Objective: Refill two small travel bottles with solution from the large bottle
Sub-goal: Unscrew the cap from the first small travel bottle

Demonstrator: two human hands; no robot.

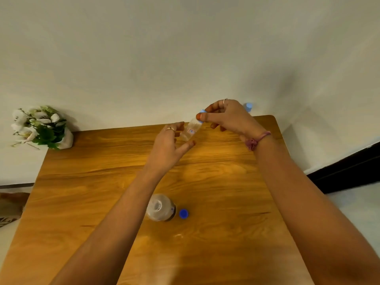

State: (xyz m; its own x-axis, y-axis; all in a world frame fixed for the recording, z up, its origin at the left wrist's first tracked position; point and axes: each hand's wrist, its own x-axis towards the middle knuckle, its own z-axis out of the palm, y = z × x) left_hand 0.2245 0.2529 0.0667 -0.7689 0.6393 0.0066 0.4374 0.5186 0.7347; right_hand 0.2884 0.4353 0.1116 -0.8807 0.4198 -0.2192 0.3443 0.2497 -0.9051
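From the head view, both bare arms reached out over a wooden table [102, 182]. The left hand [167, 146] gripped the body of a small clear travel bottle [192, 130], thumb below and fingers curled behind it, holding it tilted above the far half of the table. The right hand [228, 117] pinched the light blue cap [202, 114] at the bottle's top between thumb and forefinger. Behind that hand, at the table's far edge, the blue top of a second small bottle [248, 106] showed. Nearer the person, the large bottle [161, 207] stood upright and uncapped, its dark blue cap [183, 213] lying just beside it. A pot of white flowers [41, 127] sat at the far left corner
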